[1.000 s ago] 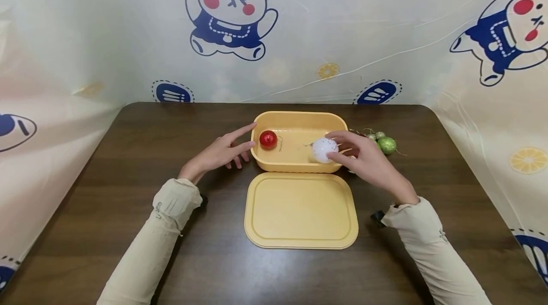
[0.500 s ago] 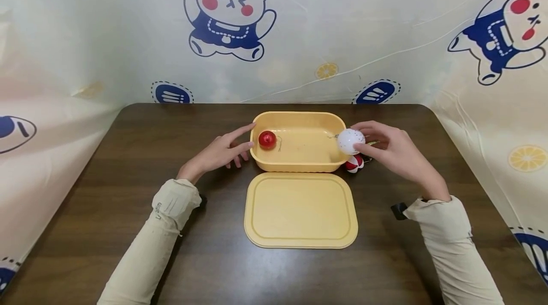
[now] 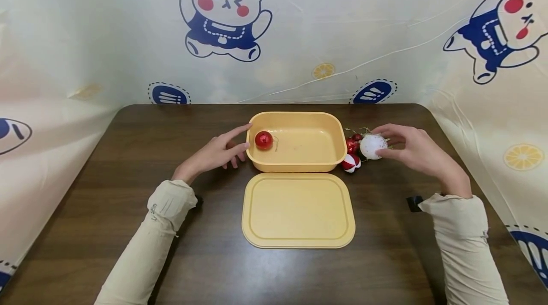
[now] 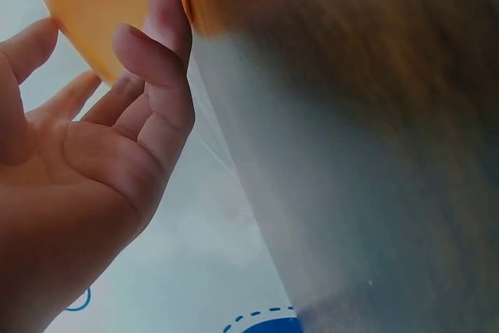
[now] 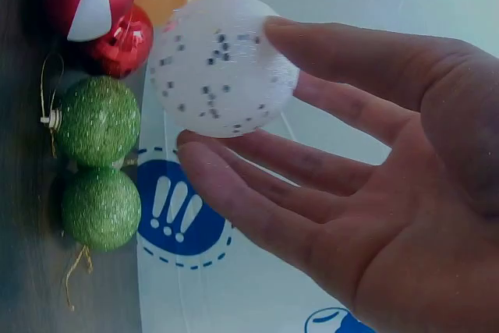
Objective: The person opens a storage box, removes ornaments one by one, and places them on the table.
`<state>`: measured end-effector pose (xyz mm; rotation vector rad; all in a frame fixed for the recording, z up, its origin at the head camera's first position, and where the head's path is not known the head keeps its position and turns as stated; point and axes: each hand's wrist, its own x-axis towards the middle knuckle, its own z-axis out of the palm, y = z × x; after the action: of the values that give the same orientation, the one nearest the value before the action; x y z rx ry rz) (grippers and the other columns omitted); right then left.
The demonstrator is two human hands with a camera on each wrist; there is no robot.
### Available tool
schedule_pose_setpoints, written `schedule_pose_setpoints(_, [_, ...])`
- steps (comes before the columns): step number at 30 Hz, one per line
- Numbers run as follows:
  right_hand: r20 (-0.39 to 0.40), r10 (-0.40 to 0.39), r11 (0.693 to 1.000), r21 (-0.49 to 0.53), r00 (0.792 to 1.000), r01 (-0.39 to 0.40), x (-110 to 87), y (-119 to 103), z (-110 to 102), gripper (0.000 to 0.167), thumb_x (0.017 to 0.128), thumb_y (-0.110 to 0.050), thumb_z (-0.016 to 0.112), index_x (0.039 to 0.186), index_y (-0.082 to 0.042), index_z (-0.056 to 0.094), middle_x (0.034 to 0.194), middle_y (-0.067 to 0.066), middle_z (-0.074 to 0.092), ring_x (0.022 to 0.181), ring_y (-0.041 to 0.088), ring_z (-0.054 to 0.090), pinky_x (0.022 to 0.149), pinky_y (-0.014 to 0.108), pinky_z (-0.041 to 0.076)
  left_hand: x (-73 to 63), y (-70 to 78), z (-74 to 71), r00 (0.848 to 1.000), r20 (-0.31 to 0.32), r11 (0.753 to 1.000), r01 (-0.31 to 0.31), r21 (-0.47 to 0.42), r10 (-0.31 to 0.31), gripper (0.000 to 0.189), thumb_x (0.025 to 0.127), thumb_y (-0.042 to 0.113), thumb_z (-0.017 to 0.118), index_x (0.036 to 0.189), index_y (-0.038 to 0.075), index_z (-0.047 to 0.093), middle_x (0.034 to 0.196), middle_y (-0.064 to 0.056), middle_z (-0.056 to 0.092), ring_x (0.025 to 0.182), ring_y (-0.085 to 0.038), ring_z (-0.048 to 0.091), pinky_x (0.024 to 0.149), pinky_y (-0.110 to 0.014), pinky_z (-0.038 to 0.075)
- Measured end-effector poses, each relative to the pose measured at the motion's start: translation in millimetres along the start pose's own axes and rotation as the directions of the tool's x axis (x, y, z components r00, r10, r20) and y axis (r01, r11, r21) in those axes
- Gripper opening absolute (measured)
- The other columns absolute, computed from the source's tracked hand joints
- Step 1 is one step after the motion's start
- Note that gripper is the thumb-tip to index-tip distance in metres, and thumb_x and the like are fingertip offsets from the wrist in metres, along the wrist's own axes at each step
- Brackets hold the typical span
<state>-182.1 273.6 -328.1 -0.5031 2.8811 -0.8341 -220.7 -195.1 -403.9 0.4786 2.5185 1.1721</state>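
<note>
My right hand (image 3: 417, 150) pinches a white Christmas ball (image 3: 373, 146) with dark specks between thumb and fingers, above a cluster of baubles right of the yellow box. In the right wrist view the white ball is held off the table, close beside two glittery green baubles (image 5: 99, 121). A red-and-white bauble (image 3: 351, 162) and a shiny red one (image 5: 125, 44) lie by the box. With extended fingers, my left hand (image 3: 211, 152) touches the left rim of the yellow box (image 3: 295, 167). Inside the box, at its left end, lies a red Christmas ball (image 3: 263, 140) with a thin string.
A yellow lid (image 3: 298, 210) lies flat on the dark wooden table (image 3: 205, 252), directly in front of the box. Behind the table hangs a pale curtain (image 3: 299, 19) printed with bears.
My right hand has carried the white ball from inside the box out to the right, over the other baubles. The left hand has stayed at the box's rim.
</note>
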Motion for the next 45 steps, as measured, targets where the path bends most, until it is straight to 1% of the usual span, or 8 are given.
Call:
schedule_pose_setpoints(7, [0.092, 0.017, 1.000, -0.027, 0.996, -0.014, 1.9, 9.7, 2.4, 0.043, 0.087, -0.015, 0.078, 0.126, -0.006, 0.063, 0.123, 0.023, 0.064, 0.105, 0.039, 0.066, 0.090, 0.056, 0.053, 0.3, -0.7, 1.3, 1.000, 0.003, 1.000, -0.006, 0.005, 0.006, 0.063, 0.102, 0.041, 0.056, 0.157, 0.033, 0.027, 0.093, -0.012, 0.072, 0.073, -0.028, 0.066, 0.060, -0.038, 0.055])
schedule_pose_setpoints(17, [0.224, 0.031, 0.998, -0.051, 0.974, -0.020, 8.7, 22.8, 10.9, 0.038, 0.085, -0.012, 0.078, 0.118, -0.003, 0.062, 0.113, 0.026, 0.067, 0.098, 0.037, 0.067, 0.084, 0.053, 0.055, -0.8, 2.4, 1.4, 1.000, 0.008, 1.000, -0.002, -0.006, 0.002, 0.064, 0.102, 0.041, 0.055, 0.158, 0.032, 0.026, 0.095, -0.013, 0.071, 0.075, -0.027, 0.066, 0.061, -0.037, 0.056])
schedule_pose_setpoints(21, [0.237, 0.065, 0.997, -0.051, 0.969, -0.055, 11.4, 26.1, 14.1, 0.042, 0.083, -0.014, 0.081, 0.117, -0.001, 0.059, 0.111, 0.024, 0.068, 0.097, 0.036, 0.067, 0.083, 0.052, 0.055, -0.3, 2.0, 1.5, 1.000, 0.007, 1.000, 0.005, -0.009, -0.005, 0.063, 0.102, 0.042, 0.055, 0.157, 0.034, 0.026, 0.096, -0.012, 0.071, 0.076, -0.028, 0.066, 0.062, -0.039, 0.056])
schedule_pose_setpoints(27, [0.242, 0.080, 0.995, -0.069, 0.967, -0.065, 14.0, 30.7, 16.1, 0.047, 0.082, -0.016, 0.082, 0.116, 0.002, 0.057, 0.109, 0.022, 0.067, 0.096, 0.035, 0.066, 0.084, 0.053, 0.054, 0.1, 1.6, 1.8, 1.000, 0.006, 1.000, 0.007, -0.005, -0.007, 0.064, 0.101, 0.043, 0.055, 0.157, 0.035, 0.026, 0.095, -0.012, 0.071, 0.075, -0.027, 0.066, 0.061, -0.038, 0.056])
schedule_pose_setpoints(32, [0.246, 0.115, 0.990, -0.108, 0.962, -0.091, 13.9, 32.1, 14.6, 0.050, 0.082, -0.019, 0.081, 0.119, 0.002, 0.056, 0.112, 0.025, 0.066, 0.099, 0.036, 0.064, 0.085, 0.054, 0.052, -0.4, 1.2, 2.0, 1.000, 0.008, 1.000, 0.004, -0.008, -0.004, 0.063, 0.102, 0.041, 0.055, 0.157, 0.034, 0.025, 0.094, -0.013, 0.071, 0.075, -0.027, 0.067, 0.061, -0.038, 0.056])
schedule_pose_setpoints(36, [0.249, 0.141, 0.984, -0.144, 0.958, -0.107, 13.6, 31.6, 14.4, 0.051, 0.083, -0.025, 0.080, 0.119, 0.003, 0.057, 0.108, 0.023, 0.068, 0.098, 0.036, 0.063, 0.084, 0.053, 0.051, -0.2, 0.6, 2.2, 1.000, 0.010, 1.000, 0.009, -0.012, -0.008, 0.063, 0.102, 0.041, 0.054, 0.157, 0.034, 0.025, 0.094, -0.013, 0.071, 0.075, -0.027, 0.067, 0.061, -0.039, 0.056])
schedule_pose_setpoints(40, [0.244, 0.136, 0.982, -0.159, 0.960, -0.099, 14.2, 29.0, 17.0, 0.049, 0.083, -0.026, 0.080, 0.117, 0.003, 0.059, 0.106, 0.021, 0.069, 0.097, 0.035, 0.063, 0.084, 0.053, 0.051, -0.3, 0.9, 2.4, 1.000, 0.014, 1.000, 0.019, -0.016, -0.019, 0.063, 0.102, 0.042, 0.054, 0.157, 0.035, 0.025, 0.094, -0.012, 0.071, 0.075, -0.027, 0.067, 0.061, -0.039, 0.056])
schedule_pose_setpoints(45, [0.224, 0.126, 0.985, -0.143, 0.967, -0.095, 16.6, 25.8, 21.9, 0.049, 0.081, -0.021, 0.081, 0.117, 0.002, 0.057, 0.108, 0.023, 0.068, 0.097, 0.035, 0.065, 0.085, 0.053, 0.052, 0.1, 1.4, 1.7, 1.000, 0.017, 1.000, 0.014, -0.014, -0.014, 0.063, 0.102, 0.043, 0.054, 0.157, 0.034, 0.024, 0.094, -0.013, 0.071, 0.075, -0.027, 0.067, 0.061, -0.038, 0.056])
